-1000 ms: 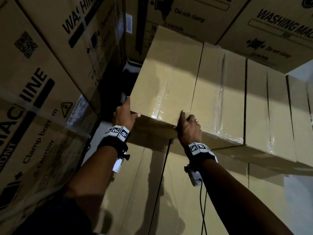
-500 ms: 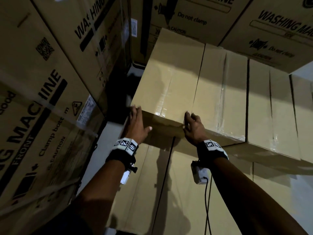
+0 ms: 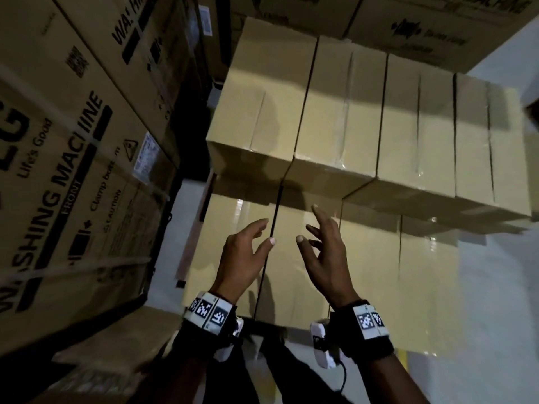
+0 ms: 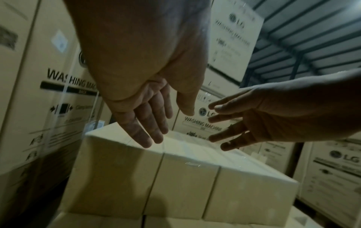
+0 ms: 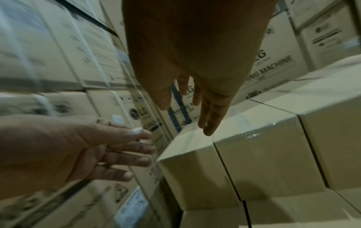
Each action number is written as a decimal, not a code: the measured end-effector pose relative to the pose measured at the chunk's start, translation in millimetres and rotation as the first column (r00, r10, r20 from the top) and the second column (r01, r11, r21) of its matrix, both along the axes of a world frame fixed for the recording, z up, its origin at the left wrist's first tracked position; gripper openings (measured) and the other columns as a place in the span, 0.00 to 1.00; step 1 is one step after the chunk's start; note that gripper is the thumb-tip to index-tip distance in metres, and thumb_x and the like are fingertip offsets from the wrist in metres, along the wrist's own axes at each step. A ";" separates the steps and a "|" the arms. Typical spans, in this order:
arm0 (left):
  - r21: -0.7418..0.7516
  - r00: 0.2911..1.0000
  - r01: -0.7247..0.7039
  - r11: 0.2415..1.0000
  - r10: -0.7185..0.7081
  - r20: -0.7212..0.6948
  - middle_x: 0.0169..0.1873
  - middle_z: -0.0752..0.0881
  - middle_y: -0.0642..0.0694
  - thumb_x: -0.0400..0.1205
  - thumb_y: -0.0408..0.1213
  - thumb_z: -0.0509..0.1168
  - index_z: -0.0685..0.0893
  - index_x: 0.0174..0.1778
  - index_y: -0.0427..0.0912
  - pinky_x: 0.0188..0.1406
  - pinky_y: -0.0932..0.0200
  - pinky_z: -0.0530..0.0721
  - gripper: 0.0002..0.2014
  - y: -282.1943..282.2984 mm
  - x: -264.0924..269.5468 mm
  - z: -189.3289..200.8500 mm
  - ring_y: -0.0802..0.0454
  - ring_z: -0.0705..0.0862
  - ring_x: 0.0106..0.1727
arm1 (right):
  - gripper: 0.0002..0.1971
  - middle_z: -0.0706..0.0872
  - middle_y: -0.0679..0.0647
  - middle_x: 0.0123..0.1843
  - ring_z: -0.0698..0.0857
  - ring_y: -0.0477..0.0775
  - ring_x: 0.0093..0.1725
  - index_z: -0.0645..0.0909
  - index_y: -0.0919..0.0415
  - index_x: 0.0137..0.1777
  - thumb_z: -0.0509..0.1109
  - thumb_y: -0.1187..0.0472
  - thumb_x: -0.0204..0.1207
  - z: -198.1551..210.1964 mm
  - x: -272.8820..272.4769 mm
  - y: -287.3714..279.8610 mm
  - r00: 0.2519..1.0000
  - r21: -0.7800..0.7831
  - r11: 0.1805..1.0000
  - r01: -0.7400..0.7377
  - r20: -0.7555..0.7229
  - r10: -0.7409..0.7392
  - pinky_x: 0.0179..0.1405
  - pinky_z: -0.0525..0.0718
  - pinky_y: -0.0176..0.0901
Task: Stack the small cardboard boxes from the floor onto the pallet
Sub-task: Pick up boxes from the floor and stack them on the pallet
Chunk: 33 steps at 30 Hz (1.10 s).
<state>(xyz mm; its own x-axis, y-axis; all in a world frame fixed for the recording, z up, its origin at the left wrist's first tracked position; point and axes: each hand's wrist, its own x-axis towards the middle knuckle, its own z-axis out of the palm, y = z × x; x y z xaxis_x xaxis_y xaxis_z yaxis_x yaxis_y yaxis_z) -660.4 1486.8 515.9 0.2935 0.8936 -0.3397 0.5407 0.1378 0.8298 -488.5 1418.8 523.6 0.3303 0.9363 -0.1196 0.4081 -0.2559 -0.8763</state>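
Both my left hand [image 3: 245, 258] and right hand [image 3: 323, 252] hang spread and empty at lower centre, just clear of the leftmost small cardboard box [image 3: 259, 112] seated atop the stack, so next I'd judge: fetch another from the floor.

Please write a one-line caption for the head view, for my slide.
Both open hands, left hand and right hand, hover below the end box of the top row.

Counted four plain small boxes [image 3: 256, 112] in the top row, at least three more under them. Big washing machine cartons [image 3: 73, 170] at 9 and 12 o'clock, too many to count. Two hands, two wristbands [image 3: 210, 312].
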 end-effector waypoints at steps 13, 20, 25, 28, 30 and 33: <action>0.330 0.966 -0.056 0.942 -0.032 0.256 0.59 0.91 0.57 0.83 0.36 0.73 0.87 0.71 0.46 0.58 0.65 0.87 0.19 -98.2 24.6 168.7 0.65 0.87 0.62 | 0.30 0.71 0.42 0.79 0.82 0.43 0.70 0.65 0.47 0.86 0.69 0.57 0.86 177.4 43.6 -114.6 0.993 0.328 0.940 0.090 0.048 -0.111 0.61 0.86 0.41; 0.411 0.910 0.162 0.897 -0.296 0.290 0.58 0.91 0.59 0.83 0.36 0.74 0.87 0.71 0.47 0.61 0.62 0.86 0.19 -119.1 39.0 206.4 0.64 0.88 0.61 | 0.29 0.71 0.44 0.81 0.83 0.42 0.68 0.68 0.48 0.85 0.69 0.55 0.85 206.8 37.4 -176.3 0.948 0.361 0.903 0.234 0.122 -0.294 0.58 0.88 0.44; 0.442 0.862 0.267 0.856 -0.417 0.288 0.57 0.89 0.64 0.83 0.38 0.74 0.87 0.70 0.50 0.58 0.64 0.86 0.19 -148.7 59.5 217.3 0.68 0.87 0.60 | 0.29 0.72 0.45 0.80 0.83 0.44 0.68 0.69 0.47 0.84 0.70 0.52 0.84 209.0 35.0 -228.1 0.907 0.369 0.868 0.331 0.127 -0.401 0.57 0.88 0.43; 0.466 0.826 0.348 0.813 -0.501 0.257 0.54 0.89 0.68 0.82 0.39 0.74 0.85 0.68 0.56 0.58 0.62 0.88 0.18 -173.8 78.6 222.2 0.69 0.87 0.58 | 0.29 0.73 0.44 0.79 0.83 0.42 0.67 0.69 0.46 0.83 0.69 0.50 0.83 214.0 49.3 -259.4 0.854 0.402 0.813 0.421 0.128 -0.505 0.56 0.87 0.39; 0.475 0.799 0.394 0.787 -0.549 0.247 0.53 0.90 0.65 0.83 0.39 0.74 0.84 0.68 0.59 0.58 0.57 0.89 0.19 -188.4 95.5 224.1 0.68 0.88 0.58 | 0.28 0.73 0.45 0.78 0.84 0.41 0.66 0.70 0.46 0.83 0.71 0.53 0.84 217.4 64.2 -279.5 0.813 0.427 0.771 0.472 0.128 -0.568 0.54 0.86 0.36; 0.486 0.761 0.430 0.761 -0.595 0.257 0.55 0.91 0.60 0.83 0.38 0.74 0.81 0.74 0.58 0.57 0.54 0.90 0.24 -216.0 131.2 227.2 0.65 0.89 0.59 | 0.28 0.74 0.45 0.77 0.84 0.40 0.65 0.70 0.46 0.83 0.71 0.55 0.84 218.3 90.7 -320.1 0.760 0.451 0.716 0.533 0.119 -0.640 0.52 0.86 0.35</action>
